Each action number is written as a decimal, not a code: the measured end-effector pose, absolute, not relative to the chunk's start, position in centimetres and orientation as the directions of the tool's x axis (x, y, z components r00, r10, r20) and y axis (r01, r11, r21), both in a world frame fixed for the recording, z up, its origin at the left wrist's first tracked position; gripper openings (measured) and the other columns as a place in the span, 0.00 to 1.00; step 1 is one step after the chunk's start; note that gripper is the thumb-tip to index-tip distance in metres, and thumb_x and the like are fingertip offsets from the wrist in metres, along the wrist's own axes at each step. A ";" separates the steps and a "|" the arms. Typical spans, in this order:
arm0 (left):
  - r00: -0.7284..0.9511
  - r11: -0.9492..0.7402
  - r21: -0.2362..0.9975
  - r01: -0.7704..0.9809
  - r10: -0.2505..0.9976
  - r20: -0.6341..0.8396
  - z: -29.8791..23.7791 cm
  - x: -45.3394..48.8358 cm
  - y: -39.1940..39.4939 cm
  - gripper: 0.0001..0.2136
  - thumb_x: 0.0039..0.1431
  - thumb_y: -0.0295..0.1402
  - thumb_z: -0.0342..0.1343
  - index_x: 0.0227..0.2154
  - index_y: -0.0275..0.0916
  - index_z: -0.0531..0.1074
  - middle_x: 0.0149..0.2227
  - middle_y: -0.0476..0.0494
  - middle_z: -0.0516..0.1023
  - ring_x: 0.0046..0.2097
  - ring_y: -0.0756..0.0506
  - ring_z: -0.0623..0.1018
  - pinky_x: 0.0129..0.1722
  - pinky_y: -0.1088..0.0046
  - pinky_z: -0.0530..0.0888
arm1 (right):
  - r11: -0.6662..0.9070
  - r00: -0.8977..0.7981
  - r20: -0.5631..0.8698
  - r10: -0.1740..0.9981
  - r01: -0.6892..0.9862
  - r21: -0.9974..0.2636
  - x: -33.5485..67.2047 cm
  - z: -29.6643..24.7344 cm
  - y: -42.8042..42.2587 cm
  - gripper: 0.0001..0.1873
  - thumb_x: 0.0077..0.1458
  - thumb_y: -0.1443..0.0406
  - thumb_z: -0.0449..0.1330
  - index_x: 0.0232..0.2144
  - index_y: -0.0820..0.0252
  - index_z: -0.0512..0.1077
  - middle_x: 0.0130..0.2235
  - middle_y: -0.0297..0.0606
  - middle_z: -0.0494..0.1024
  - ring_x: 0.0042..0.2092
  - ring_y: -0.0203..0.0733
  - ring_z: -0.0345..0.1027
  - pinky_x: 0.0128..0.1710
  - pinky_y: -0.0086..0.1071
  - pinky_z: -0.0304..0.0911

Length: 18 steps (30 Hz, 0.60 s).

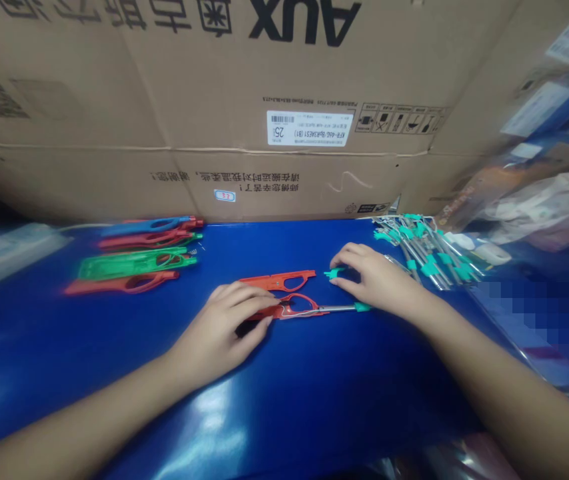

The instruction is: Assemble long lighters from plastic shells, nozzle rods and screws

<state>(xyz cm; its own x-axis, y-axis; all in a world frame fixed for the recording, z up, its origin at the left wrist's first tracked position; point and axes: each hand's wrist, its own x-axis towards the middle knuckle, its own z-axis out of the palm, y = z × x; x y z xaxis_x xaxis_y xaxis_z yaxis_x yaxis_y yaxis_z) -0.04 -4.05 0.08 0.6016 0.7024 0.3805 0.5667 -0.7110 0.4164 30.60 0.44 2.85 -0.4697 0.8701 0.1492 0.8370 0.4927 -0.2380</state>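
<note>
My left hand lies on the blue table, its fingers curled over the near end of a red plastic handle shell. A metal rod with a teal tip runs out of that shell to the right. A second red shell lies just behind it. My right hand rests over the rod's far end, fingertips pinching a small teal plastic piece.
A pile of metal rods with teal parts lies at the right. Red, green and blue handle shells lie in a row at the left. A large cardboard box walls off the back. Plastic bags sit far right.
</note>
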 end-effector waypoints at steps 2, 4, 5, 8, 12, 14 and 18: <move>0.606 -0.709 0.407 0.575 0.704 0.371 0.1 0.0 -4.0 0.11 0.66 0.31 0.54 0.50 0.44 0.73 0.49 0.43 0.80 0.51 0.41 0.76 0.50 0.59 0.68 | 0.486 -0.469 0.126 0.874 0.839 -0.244 30.7 2.9 0.6 0.05 0.61 0.63 0.61 0.39 0.58 0.73 0.43 0.41 0.75 0.46 0.49 0.69 0.45 0.40 0.66; 0.607 -0.709 0.404 0.578 0.705 0.368 0.1 0.0 -4.0 0.11 0.66 0.31 0.55 0.49 0.44 0.73 0.49 0.44 0.81 0.51 0.41 0.76 0.49 0.59 0.68 | 0.478 -0.466 0.112 0.878 0.838 -0.262 30.7 2.8 0.6 0.05 0.62 0.63 0.60 0.39 0.58 0.73 0.43 0.41 0.76 0.44 0.47 0.70 0.43 0.38 0.66; 0.607 -0.709 0.405 0.577 0.704 0.367 0.1 0.0 -4.0 0.11 0.66 0.31 0.55 0.49 0.44 0.73 0.49 0.44 0.81 0.51 0.41 0.76 0.49 0.60 0.67 | 0.476 -0.464 0.110 0.879 0.836 -0.272 30.6 2.7 0.6 0.06 0.62 0.63 0.59 0.40 0.58 0.73 0.43 0.41 0.76 0.43 0.46 0.71 0.42 0.37 0.66; 0.608 -0.709 0.408 0.576 0.705 0.365 0.1 0.0 -4.0 0.11 0.66 0.31 0.55 0.50 0.45 0.73 0.49 0.45 0.80 0.51 0.41 0.76 0.50 0.60 0.67 | 0.473 -0.455 0.129 0.881 0.831 -0.293 30.2 2.7 0.5 0.08 0.65 0.63 0.56 0.41 0.58 0.73 0.43 0.42 0.77 0.43 0.46 0.71 0.43 0.37 0.65; 0.608 -0.705 0.413 0.577 0.708 0.359 0.2 0.0 -4.1 0.11 0.66 0.31 0.55 0.49 0.44 0.73 0.49 0.45 0.80 0.51 0.41 0.76 0.50 0.60 0.67 | 0.424 -0.415 0.094 0.905 0.857 -0.294 29.8 2.9 0.4 0.12 0.68 0.64 0.50 0.35 0.59 0.72 0.40 0.42 0.77 0.41 0.45 0.71 0.42 0.35 0.62; 0.611 -0.707 0.415 0.573 0.706 0.360 0.2 0.0 -4.1 0.11 0.65 0.31 0.55 0.49 0.45 0.73 0.49 0.45 0.81 0.51 0.41 0.76 0.50 0.60 0.67 | 0.396 -0.392 0.077 0.917 0.868 -0.299 29.7 2.8 0.5 0.16 0.69 0.63 0.47 0.31 0.59 0.69 0.36 0.41 0.76 0.38 0.44 0.70 0.39 0.34 0.61; 0.612 -0.710 0.411 0.571 0.702 0.363 0.2 0.0 -4.2 0.11 0.66 0.30 0.55 0.50 0.45 0.73 0.49 0.46 0.80 0.51 0.42 0.76 0.51 0.60 0.66 | 0.322 -0.333 0.029 0.942 0.880 -0.350 29.6 2.3 0.7 0.12 0.69 0.62 0.48 0.34 0.58 0.68 0.33 0.38 0.76 0.33 0.41 0.69 0.32 0.31 0.57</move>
<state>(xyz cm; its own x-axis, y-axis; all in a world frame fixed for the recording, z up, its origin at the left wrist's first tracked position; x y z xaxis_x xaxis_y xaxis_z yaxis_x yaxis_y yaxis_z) -0.01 -4.15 0.19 0.6121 0.7025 0.3632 0.5712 -0.7103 0.4114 29.59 0.69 2.33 -0.3333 0.9424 0.0293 0.8797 0.3220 -0.3501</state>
